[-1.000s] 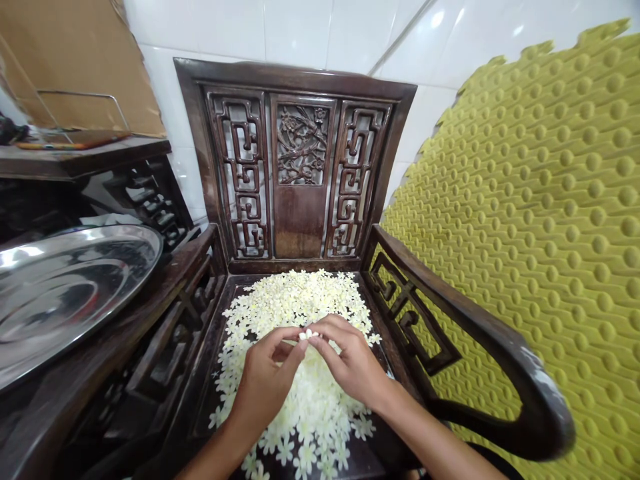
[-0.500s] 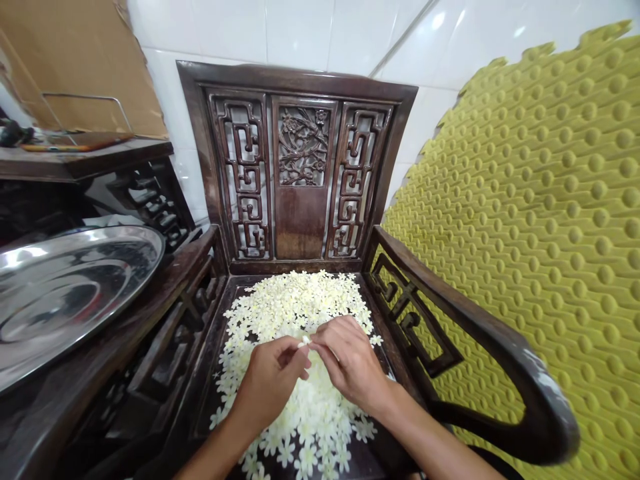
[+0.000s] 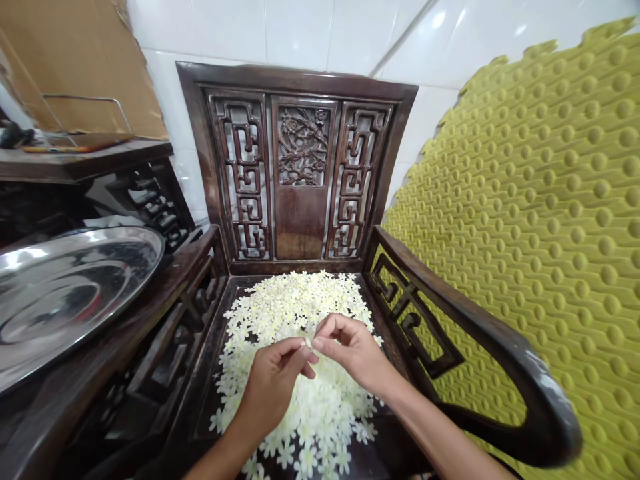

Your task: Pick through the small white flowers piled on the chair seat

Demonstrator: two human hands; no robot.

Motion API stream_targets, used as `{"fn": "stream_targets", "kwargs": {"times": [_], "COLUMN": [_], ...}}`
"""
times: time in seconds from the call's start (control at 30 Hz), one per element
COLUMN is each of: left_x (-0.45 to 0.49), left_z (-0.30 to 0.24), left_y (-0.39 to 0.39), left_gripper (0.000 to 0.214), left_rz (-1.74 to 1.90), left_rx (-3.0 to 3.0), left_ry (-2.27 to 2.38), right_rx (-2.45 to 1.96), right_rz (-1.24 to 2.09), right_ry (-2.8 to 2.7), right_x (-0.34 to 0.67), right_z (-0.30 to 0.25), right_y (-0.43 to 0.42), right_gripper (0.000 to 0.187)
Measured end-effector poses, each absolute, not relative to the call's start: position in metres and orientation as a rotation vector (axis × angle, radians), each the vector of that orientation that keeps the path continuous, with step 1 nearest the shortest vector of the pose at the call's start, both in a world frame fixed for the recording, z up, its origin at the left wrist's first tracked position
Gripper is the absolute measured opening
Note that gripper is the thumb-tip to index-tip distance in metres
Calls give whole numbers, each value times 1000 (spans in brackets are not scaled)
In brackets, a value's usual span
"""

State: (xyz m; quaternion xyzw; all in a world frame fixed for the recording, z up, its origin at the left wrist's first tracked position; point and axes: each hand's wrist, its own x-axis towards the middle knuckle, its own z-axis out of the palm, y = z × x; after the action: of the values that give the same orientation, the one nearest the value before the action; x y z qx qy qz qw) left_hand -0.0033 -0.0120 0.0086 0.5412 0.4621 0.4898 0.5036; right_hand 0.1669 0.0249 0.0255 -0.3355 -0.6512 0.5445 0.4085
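Observation:
A heap of small pale yellow-white flower pieces [image 3: 295, 303] covers the seat of a dark carved wooden armchair [image 3: 300, 167]. Both my hands hover over the middle of the heap, fingertips meeting. My left hand [image 3: 273, 387] and my right hand [image 3: 350, 350] are each closed in a pinch on one small white flower piece [image 3: 307, 343] held between them. The rest of that piece is hidden by my fingers.
A large shiny metal tray [image 3: 65, 287] lies to the left on a dark surface. A yellow-green bumpy foam mat [image 3: 540, 213] leans at the right behind the chair's armrest [image 3: 480, 347]. Cardboard [image 3: 75, 60] and white wall tiles stand behind.
My hands have stayed joined over the heap, dropping a little and shifting their fingers around the small flower piece. Nothing else has moved.

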Motion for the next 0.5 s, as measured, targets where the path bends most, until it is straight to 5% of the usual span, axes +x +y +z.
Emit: {"fn": "stream_targets", "kwargs": {"times": [0.13,0.33,0.5], "left_x": [-4,-11,-13], "left_z": [12,7,-1], "left_y": [-15,-8,-6], "left_gripper": [22,25,24], "left_rz": [1220,1071,910], "left_rx": [1414,1004,850], "left_ry": [1158,977,856], "right_rx": [-829,-987,-1055], "right_rz": [1626,910,701], "right_ry": [-1603,-1989,-2184], "right_x": [167,163,161], "right_z": [21,18,10], "right_y": [25,14,10], "right_gripper": [25,16,23]}}
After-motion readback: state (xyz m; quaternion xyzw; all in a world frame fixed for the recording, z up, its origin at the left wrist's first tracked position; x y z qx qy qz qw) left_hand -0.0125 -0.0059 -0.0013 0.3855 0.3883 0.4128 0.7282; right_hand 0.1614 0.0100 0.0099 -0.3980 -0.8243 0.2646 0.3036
